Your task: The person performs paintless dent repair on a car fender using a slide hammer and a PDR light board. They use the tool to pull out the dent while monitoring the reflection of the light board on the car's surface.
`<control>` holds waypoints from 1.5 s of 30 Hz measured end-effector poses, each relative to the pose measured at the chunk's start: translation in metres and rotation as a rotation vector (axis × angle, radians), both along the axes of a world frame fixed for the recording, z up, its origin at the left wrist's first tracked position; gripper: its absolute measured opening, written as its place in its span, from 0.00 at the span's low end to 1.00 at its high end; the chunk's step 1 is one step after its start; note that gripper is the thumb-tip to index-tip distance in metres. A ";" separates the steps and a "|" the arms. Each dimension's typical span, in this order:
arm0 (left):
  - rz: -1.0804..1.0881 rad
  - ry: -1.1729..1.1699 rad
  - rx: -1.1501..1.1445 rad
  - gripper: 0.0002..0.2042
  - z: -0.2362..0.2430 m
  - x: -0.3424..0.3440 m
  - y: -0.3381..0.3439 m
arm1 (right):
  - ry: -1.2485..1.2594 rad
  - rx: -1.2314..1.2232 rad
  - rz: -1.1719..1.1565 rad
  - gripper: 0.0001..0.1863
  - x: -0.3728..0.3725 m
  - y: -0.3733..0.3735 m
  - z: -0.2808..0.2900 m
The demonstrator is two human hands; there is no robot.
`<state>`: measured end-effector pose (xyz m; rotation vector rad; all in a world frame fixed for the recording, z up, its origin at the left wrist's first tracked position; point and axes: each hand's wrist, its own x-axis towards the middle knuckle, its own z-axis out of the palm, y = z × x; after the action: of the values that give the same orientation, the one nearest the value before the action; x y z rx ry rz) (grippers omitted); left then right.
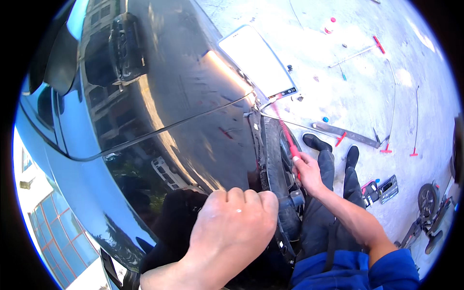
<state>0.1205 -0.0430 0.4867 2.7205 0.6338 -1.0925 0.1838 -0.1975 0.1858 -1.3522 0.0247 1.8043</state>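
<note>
My left hand (237, 217) is closed in a fist, its back toward me, in front of the dark car panel. Its fingers curl out of sight, so what they grip is hidden. Just right of the fist shows a dark, blunt-ended cylinder (293, 199); I cannot tell whether it joins what the hand holds. Lower on the right, my right hand (308, 171) is wrapped around a long, slim red-handled tool (291, 144). The tool slants up and left across the wheel arch, its far end blurred by a bright lamp panel (256, 58).
The dark car body (188, 92) fills the left, with a tire (285, 217) beside my legs. On the concrete lie red T-handled rods (379, 44), a flat metal bar (348, 134), a bottle (330, 25) and an open tool case (388, 189). A scooter (427, 208) stands at right.
</note>
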 end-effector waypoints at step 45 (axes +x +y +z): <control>0.452 -0.074 0.253 0.18 0.064 -0.008 0.068 | -0.454 -0.699 0.307 0.13 0.185 -0.241 -0.022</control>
<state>0.1128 0.0245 0.5503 2.5948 1.3705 -0.8419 0.3691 -0.4382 0.1636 -2.3491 0.2326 1.7569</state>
